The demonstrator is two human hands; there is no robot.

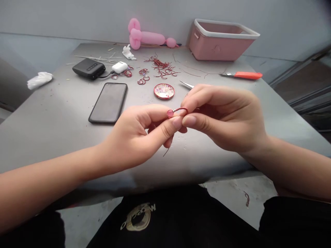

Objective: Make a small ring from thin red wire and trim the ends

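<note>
Between my two hands is a small loop of dark red cord (pixel 180 109) with a pink bead (pixel 170 113) on it. My left hand (pixel 139 132) pinches the loop near the bead, and a thin cord end hangs below its fingers. The thumb and fingers of my right hand (pixel 224 117) close on the loop's other side, touching my left thumb tip. A pointed metal tip (pixel 186 84) shows behind my right hand; whether it lies on the table or is held I cannot tell. Beyond my hands sits a round dish of beads (pixel 164 91).
Finished-looking cord rings (pixel 143 80) and cut red cord pieces (pixel 161 65) lie farther back. A phone (pixel 109 102), black power device (pixel 89 68) and white earphone case (pixel 119 67) are left. An orange-handled cutter (pixel 245 75), pink bin (pixel 219 46) and pink balloon (pixel 152 38) stand behind.
</note>
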